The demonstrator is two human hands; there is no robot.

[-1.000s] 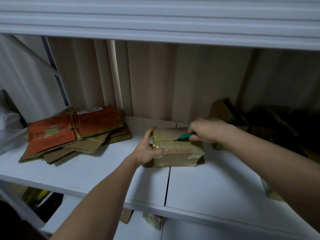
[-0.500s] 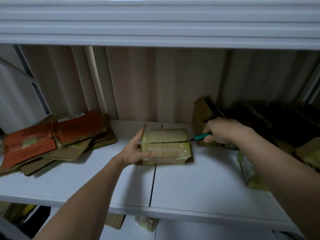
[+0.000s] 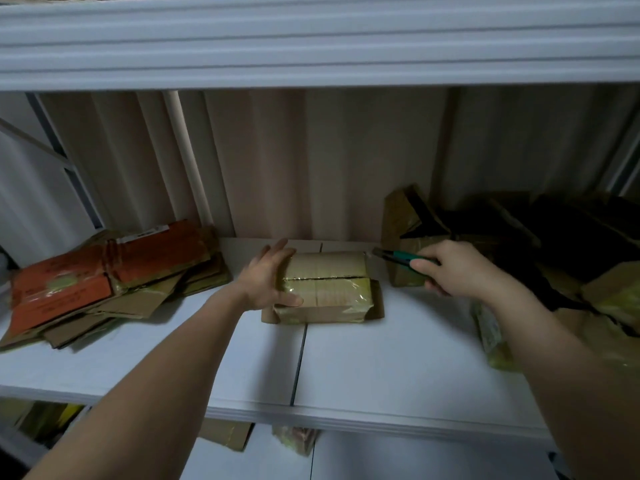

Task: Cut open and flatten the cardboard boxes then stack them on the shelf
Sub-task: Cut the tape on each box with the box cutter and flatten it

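Note:
A small taped cardboard box (image 3: 325, 287) sits on the white shelf (image 3: 381, 368), its top seam slit along the middle. My left hand (image 3: 268, 278) presses against the box's left end, fingers spread and thumb on the front. My right hand (image 3: 453, 270) is closed around a green utility knife (image 3: 398, 258), whose blade tip sits just off the box's top right corner. A pile of flattened boxes (image 3: 104, 278), some orange, lies at the shelf's left.
Unflattened dark and brown boxes (image 3: 519, 244) are heaped at the right back of the shelf. A taped packet (image 3: 491, 334) lies by my right forearm. An upper shelf edge (image 3: 311, 46) overhangs. More cardboard (image 3: 228, 436) shows on the lower shelf.
The knife has travelled rightward along the box's top seam and come off its right end. My left hand stays against the box's left end. The camera view has shifted slightly.

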